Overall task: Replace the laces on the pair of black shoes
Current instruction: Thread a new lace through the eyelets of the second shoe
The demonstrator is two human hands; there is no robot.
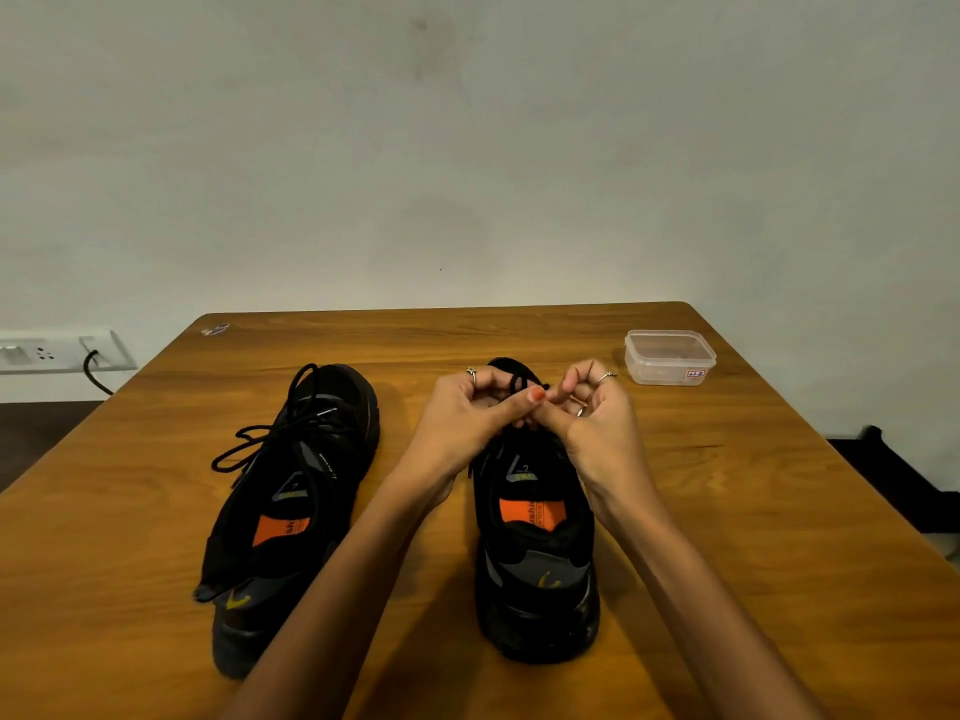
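Two black shoes with orange insole patches stand heel toward me on the wooden table. The left shoe has a black lace threaded through it, with loose loops spilling off its left side. Over the front of the right shoe both hands meet. My left hand and my right hand have curled fingers that pinch the right shoe's black lace, a short loop of which sticks up between them. My fingers hide the eyelets underneath.
A clear plastic container with a lid and a small label sits at the table's far right. A small sticker lies at the far left corner. A wall socket with a black cable is to the left, beyond the table.
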